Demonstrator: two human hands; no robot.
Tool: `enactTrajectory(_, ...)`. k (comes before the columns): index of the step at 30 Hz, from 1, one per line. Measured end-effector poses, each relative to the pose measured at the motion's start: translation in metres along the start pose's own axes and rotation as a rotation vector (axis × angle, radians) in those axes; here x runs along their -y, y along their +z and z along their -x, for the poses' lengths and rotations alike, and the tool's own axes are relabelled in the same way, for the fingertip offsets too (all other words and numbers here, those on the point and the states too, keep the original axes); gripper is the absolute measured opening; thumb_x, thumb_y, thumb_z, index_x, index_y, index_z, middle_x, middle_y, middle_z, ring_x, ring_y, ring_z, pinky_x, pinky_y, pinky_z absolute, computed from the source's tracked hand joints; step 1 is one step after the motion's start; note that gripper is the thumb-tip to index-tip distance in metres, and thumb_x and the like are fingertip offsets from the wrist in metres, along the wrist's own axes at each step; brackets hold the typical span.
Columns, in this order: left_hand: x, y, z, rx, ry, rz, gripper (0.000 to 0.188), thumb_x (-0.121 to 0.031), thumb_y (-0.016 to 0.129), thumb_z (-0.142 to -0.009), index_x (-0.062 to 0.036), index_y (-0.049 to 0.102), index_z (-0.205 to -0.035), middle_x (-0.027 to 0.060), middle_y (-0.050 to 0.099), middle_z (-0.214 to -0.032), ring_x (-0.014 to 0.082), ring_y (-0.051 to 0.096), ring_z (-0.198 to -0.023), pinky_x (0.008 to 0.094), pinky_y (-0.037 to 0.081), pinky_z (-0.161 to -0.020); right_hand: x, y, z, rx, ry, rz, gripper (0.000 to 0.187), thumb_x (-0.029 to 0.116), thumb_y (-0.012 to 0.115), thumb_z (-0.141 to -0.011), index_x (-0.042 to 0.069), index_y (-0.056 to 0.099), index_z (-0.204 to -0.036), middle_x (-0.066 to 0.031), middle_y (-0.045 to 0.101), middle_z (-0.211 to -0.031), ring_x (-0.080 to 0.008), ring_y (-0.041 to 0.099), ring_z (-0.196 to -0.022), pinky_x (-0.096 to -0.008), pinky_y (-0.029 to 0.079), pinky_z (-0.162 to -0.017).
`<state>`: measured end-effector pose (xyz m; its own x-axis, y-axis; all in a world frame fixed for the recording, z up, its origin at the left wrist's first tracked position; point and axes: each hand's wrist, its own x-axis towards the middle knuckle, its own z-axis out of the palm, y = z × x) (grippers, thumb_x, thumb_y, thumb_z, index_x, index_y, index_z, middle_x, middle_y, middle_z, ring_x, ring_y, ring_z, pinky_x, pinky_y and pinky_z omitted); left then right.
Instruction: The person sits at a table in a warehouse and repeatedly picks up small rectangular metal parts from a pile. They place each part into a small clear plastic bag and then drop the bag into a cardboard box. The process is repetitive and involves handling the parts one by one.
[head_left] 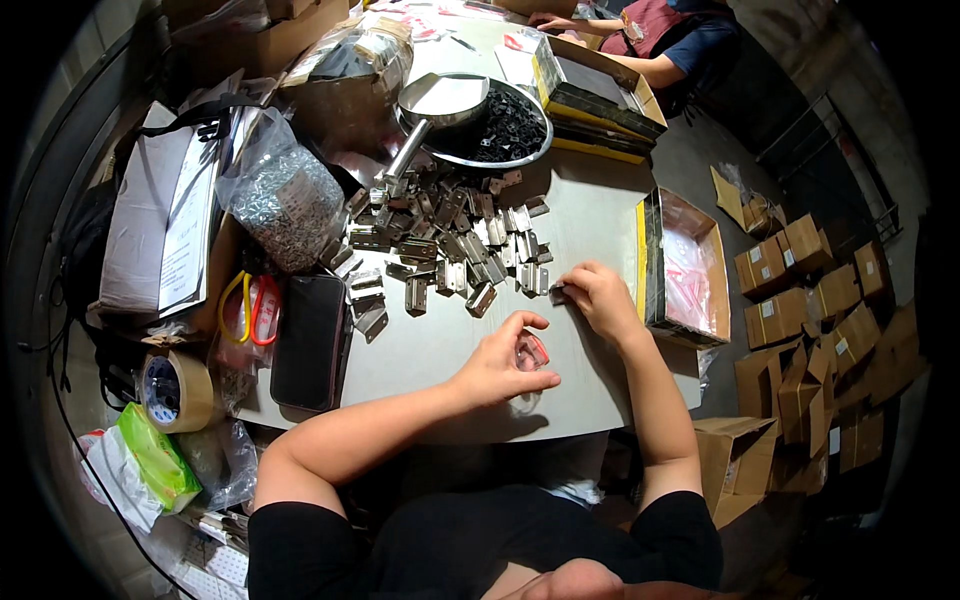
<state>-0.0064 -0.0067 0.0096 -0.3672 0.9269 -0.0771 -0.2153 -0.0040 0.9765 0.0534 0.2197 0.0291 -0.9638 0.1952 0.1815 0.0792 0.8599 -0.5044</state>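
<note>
My left hand [497, 362] is curled around a small clear plastic bag [531, 352] with a red edge, just above the near part of the table. To its right, my right hand [600, 298] has its fingertips closed on a small metal hinge-like piece [559, 295] at the tabletop; most of that piece is hidden by the fingers. Beyond both hands spreads a loose pile of shiny folded metal hinges [450, 240], and the right hand is at the pile's right edge.
Behind the pile stands a metal bowl [546, 140] of black parts with a metal scoop [410, 150] on it. At right, an open box [712, 330] holds clear bags. A phone [308, 345], scissors [265, 312] and tape roll [175, 392] lie left. A co-worker's arm [650, 68] shows far off.
</note>
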Motion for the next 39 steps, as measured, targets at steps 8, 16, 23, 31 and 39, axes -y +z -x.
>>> enactTrajectory(8, 0.013, -0.004, -0.003, 0.192, -0.081, 0.147, 0.073, -0.010, 0.082, -0.074, -0.0049, 0.035, -0.129, 0.0063, 0.056, -0.109, 0.0133, 0.054, -0.105, 0.0283, 0.046, -0.089, 0.073, -0.032, 0.029, 0.336, -0.186, -0.277, 0.015, 0.002, 0.073, -0.076, 0.002, 0.066, -0.089, -0.0102, 0.064, -0.081, -0.0230, 0.064, -0.071, -0.0317, 0.050, -0.064)
enactTrajectory(16, 0.010, -0.002, 0.000, 0.378, -0.303, 0.262, 0.056, -0.018, 0.071, -0.086, -0.0066, 0.039, -0.130, 0.0019, 0.057, -0.086, 0.0096, 0.056, -0.072, 0.0252, 0.045, -0.066, 0.055, -0.009, -0.006, 0.248, -0.086, -0.252, 0.018, 0.008, 0.067, -0.083, 0.004, 0.066, -0.101, -0.0094, 0.063, -0.088, -0.0193, 0.063, -0.075, -0.0299, 0.050, -0.066)
enactTrajectory(23, 0.004, -0.001, 0.001, 0.298, -0.370, 0.426, 0.052, -0.014, 0.068, -0.087, -0.0071, 0.038, -0.129, 0.0022, 0.055, -0.083, 0.0110, 0.053, -0.068, 0.0263, 0.044, -0.060, 0.019, 0.019, -0.014, -0.025, -0.132, 0.149, 0.027, 0.010, 0.066, -0.083, 0.008, 0.060, -0.110, -0.0140, 0.061, -0.103, -0.0367, 0.063, -0.088, -0.0421, 0.052, -0.075)
enactTrajectory(31, -0.003, 0.000, 0.003, 0.250, -0.365, 0.435, 0.051, -0.011, 0.067, -0.087, -0.0057, 0.038, -0.128, 0.0032, 0.054, -0.081, 0.0108, 0.051, -0.066, 0.0261, 0.043, -0.056, 0.024, -0.004, -0.006, -0.128, 0.417, -0.283, 0.021, 0.005, 0.054, -0.088, 0.008, 0.056, -0.108, -0.0173, 0.067, -0.089, -0.0282, 0.069, -0.072, -0.0362, 0.053, -0.065)
enactTrajectory(39, 0.003, 0.000, 0.001, 0.246, -0.344, 0.467, 0.054, -0.015, 0.070, -0.085, -0.0058, 0.038, -0.127, 0.0040, 0.056, -0.080, 0.0106, 0.051, -0.060, 0.0249, 0.041, -0.051, -0.018, 0.013, -0.027, -0.133, 0.441, -0.811, 0.017, -0.002, 0.065, -0.080, -0.003, 0.064, -0.097, -0.0078, 0.066, -0.090, -0.0126, 0.062, -0.080, -0.0242, 0.051, -0.070)
